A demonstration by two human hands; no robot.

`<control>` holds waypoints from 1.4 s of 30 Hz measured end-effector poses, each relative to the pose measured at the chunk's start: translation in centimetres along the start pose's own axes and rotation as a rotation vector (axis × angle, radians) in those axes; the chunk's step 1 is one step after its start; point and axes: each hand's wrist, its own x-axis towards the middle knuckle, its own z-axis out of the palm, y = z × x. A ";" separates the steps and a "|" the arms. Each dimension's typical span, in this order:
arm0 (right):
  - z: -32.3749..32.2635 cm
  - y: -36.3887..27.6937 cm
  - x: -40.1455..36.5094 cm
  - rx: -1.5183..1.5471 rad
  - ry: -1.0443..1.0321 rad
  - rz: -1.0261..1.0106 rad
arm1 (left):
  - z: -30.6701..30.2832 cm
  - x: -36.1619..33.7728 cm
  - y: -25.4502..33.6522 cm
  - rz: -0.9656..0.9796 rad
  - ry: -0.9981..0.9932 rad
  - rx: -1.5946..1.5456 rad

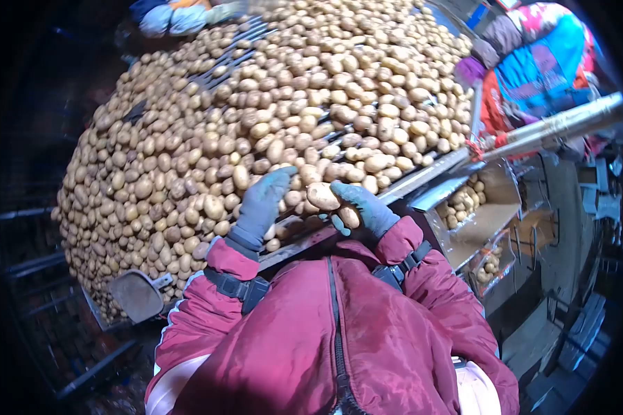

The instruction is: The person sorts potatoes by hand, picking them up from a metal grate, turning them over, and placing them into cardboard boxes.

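Note:
A wide heap of potatoes (187, 152) covers the slatted table (230, 52) in front of me. My right hand (368, 206), in a grey-green glove, is closed on potatoes at the near edge. One large pale potato (323, 196) sits at its fingertips, and a second potato (350, 218) shows below, between thumb and fingers. To the left, my gloved left hand (262, 202) rests among the potatoes with its fingers stretched out. Nothing shows in its grasp, though its palm side is partly hidden.
A metal rail (422, 173) edges the table on my side. Lower right stand lined cardboard boxes (488, 221) with potatoes inside. A flat metal plate (137, 296) juts out at the lower left. Co-workers stand at the upper right (543, 62) and the upper left, where a gloved hand (180, 19) shows.

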 end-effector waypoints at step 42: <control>-43.9 1.2 -26.0 0.075 1.164 -0.500 | 11.7 1.3 1.1 0.167 -0.356 0.357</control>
